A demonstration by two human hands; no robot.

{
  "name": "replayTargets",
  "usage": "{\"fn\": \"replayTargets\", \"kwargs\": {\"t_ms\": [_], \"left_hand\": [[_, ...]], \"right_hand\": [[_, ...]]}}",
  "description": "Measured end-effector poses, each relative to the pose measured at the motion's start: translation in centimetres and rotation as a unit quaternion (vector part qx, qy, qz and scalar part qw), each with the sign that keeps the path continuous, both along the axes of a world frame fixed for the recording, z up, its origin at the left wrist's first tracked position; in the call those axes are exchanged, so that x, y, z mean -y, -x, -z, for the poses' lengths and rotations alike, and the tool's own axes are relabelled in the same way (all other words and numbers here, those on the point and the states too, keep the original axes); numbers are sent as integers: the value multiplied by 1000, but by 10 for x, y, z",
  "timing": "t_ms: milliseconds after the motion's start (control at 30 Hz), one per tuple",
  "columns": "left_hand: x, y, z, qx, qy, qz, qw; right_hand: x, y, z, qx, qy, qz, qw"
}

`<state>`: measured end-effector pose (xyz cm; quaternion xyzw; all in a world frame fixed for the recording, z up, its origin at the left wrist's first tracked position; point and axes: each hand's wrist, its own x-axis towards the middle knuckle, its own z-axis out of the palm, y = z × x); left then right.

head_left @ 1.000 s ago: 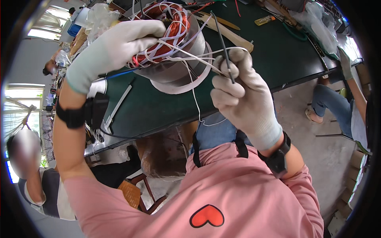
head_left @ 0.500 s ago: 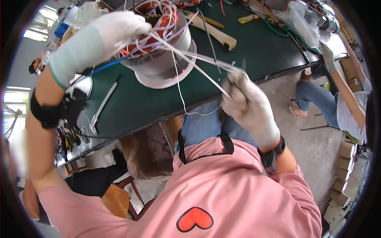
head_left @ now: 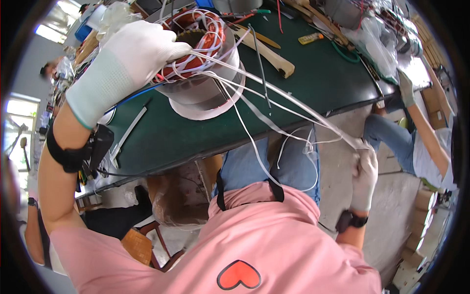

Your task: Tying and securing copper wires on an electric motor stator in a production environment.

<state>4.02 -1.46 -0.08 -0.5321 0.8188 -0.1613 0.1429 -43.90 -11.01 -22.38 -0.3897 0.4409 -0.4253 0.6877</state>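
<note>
A motor stator (head_left: 204, 100) with a grey metal ring body stands near the table's edge. Its copper windings (head_left: 215, 36) are laced with white cord. My left hand (head_left: 139, 51), in a white knitted glove, lies over the left side of the windings, fingers curled closed where the white cord (head_left: 293, 102) leaves them; the fingertips are partly hidden. From there the cord runs taut to the lower right, into my right hand (head_left: 364, 176), gloved and closed round it beyond the table edge. A slack loop of cord (head_left: 254, 142) and a translucent strip (head_left: 264, 119) hang over my lap.
On the green table (head_left: 181, 137) lie a caliper (head_left: 129, 132), a bone-like pale tool (head_left: 271, 59), a thin bent metal rod (head_left: 259, 63) and a yellow-labelled cutter (head_left: 311, 38). Plastic bags (head_left: 379, 44) lie at the far right. Another person's gloved hand (head_left: 406, 88) rests at the right edge.
My right hand has moved right and down, away from the stator, drawing the cord out long and taut. My left hand stays at the windings. The slack loop now hangs lower and wider.
</note>
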Motion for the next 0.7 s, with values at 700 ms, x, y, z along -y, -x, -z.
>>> {"fn": "replayTargets", "kwargs": {"t_ms": [700], "left_hand": [[-7,3,-4,-93,2,-13,996]], "right_hand": [[133,-192,-46,-380,557,-111,731]]}}
